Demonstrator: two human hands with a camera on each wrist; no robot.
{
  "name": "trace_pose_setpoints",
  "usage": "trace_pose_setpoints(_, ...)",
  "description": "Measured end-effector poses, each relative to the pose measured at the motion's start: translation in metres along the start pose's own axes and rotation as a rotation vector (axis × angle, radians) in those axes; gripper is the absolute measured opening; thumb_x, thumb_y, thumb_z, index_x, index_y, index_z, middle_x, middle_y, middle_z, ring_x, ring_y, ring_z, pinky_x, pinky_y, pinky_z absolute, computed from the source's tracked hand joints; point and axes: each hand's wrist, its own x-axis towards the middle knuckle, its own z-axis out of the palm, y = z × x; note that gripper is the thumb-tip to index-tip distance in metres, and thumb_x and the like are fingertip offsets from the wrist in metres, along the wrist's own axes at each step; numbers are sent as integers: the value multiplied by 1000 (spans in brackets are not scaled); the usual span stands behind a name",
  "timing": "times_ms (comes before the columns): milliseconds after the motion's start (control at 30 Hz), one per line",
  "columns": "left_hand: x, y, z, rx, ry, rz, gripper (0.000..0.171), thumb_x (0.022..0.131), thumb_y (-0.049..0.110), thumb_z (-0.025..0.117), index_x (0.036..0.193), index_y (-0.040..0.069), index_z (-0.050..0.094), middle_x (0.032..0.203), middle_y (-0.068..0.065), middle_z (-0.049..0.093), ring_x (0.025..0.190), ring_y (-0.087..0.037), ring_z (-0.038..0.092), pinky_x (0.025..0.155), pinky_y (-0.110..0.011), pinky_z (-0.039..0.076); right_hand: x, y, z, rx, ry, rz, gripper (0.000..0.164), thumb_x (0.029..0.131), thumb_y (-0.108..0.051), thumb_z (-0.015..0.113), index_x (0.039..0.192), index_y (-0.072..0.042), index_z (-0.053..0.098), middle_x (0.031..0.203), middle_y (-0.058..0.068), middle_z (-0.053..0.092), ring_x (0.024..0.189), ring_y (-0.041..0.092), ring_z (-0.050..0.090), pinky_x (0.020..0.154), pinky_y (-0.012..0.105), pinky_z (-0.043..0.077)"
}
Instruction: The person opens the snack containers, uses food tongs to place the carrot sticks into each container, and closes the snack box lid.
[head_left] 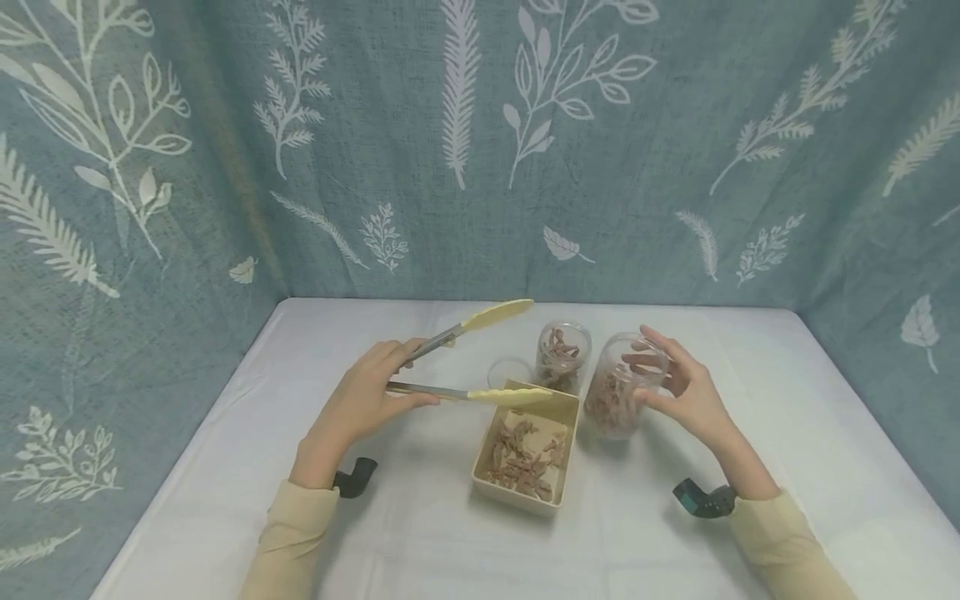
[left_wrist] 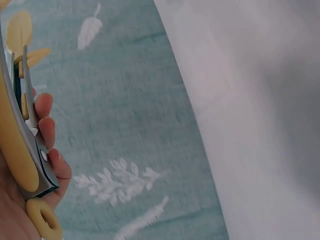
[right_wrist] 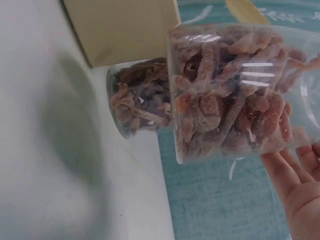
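Observation:
My left hand (head_left: pixel 356 400) grips a pair of metal tongs (head_left: pixel 438 392) with yellow tips (head_left: pixel 498 313), which stand spread apart. The lower tip is over the far end of a cream box (head_left: pixel 513 499) that contains reddish-brown dried strips. In the left wrist view, fingers curl along the yellow-and-metal handle (left_wrist: pixel 17 145) of the tongs. My right hand (head_left: pixel 693 404) holds a clear jar (head_left: pixel 617 404), part filled with similar strips, just right of the box. The right wrist view shows this jar (right_wrist: pixel 225 100) tilted and raised off the table, its strips piled toward the base.
A second clear jar (head_left: pixel 558 362) with strips stands behind the box, left of the held jar. Beside it lies a clear round lid (head_left: pixel 491 375). White cloth covers the table (head_left: pixel 427 533), and a blue-green leaf-patterned curtain (head_left: pixel 420 150) hangs at the back and sides.

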Motion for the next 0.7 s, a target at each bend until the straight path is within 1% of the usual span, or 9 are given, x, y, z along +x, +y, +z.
trace_pose_setpoints(133,-6,-14,-3,-20,-10,-107,78,71,49,74,134,13,47,105,-7,57,98,-23,52,83,-43,45,0,1,-2,-11,31,45,67,80,10,64,140,-3,38,127,11,48,113,9,54,91,17,43)
trace_pose_setpoints(233,-10,-27,-3,-21,-11,-185,78,72,52,72,135,13,46,106,-9,56,97,-25,54,82,-44,45,0,0,-2,-39,37,53,61,81,8,64,136,-2,42,127,7,51,114,12,54,91,16,43)
trace_pose_setpoints(300,-13,-35,-3,-21,-16,-229,78,73,55,70,134,13,47,105,-10,56,95,-26,54,81,-44,45,-1,-2,-2,-59,43,55,60,80,7,66,135,-3,43,127,6,53,114,11,53,91,16,42)
trace_pose_setpoints(433,-18,-48,-1,-15,-30,-295,83,73,59,68,135,8,46,104,-12,57,93,-26,53,81,-45,44,-1,-5,-3,-102,66,56,63,79,5,68,136,-5,43,127,8,54,114,6,52,93,17,41)
trace_pose_setpoints(533,-23,-56,1,-2,-35,-344,87,73,59,68,136,4,44,109,-15,57,97,-30,53,82,-48,44,-1,-7,-4,-119,84,55,64,79,4,68,136,-6,42,129,11,54,114,3,51,94,16,40)
trace_pose_setpoints(633,-27,-62,3,20,-29,-380,88,73,59,68,135,1,44,113,-19,57,100,-33,55,83,-50,44,0,-9,-3,-116,110,53,65,78,6,68,136,-5,42,129,12,53,115,2,50,95,15,39)
trace_pose_setpoints(700,-28,-65,5,24,-19,-391,88,73,59,68,134,0,45,114,-21,57,100,-34,55,83,-50,44,0,-9,-3,-116,136,53,66,77,8,68,136,-5,42,128,11,54,115,2,50,95,15,38)
